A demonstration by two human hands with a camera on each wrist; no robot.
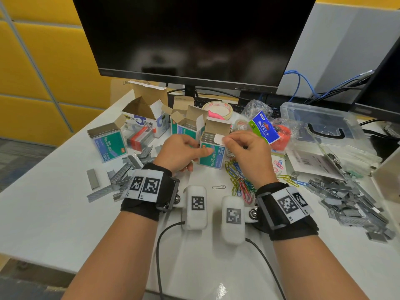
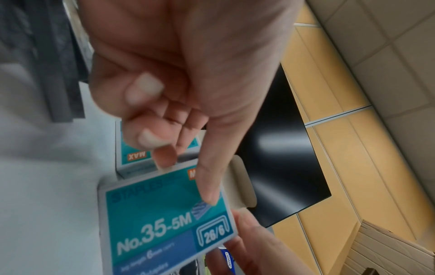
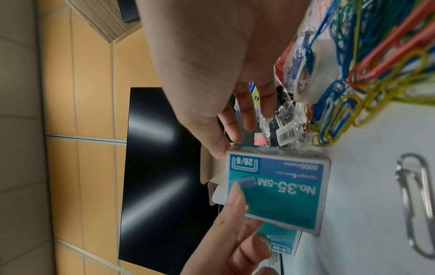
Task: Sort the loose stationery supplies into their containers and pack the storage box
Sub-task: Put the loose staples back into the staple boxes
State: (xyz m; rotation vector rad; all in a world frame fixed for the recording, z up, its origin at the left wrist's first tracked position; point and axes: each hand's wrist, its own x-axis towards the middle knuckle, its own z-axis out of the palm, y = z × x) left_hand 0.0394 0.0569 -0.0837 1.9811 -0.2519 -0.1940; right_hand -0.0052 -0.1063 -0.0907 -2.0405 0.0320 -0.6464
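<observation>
white desk (image 1: 49, 204); yellow wall panels (image 1: 32, 68); monitor (image 1: 190, 35).

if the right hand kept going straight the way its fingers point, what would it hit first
Probably the open flap of the teal staple box, which the right hand already pinches; beyond it another staple box, though depth is unclear.
</observation>
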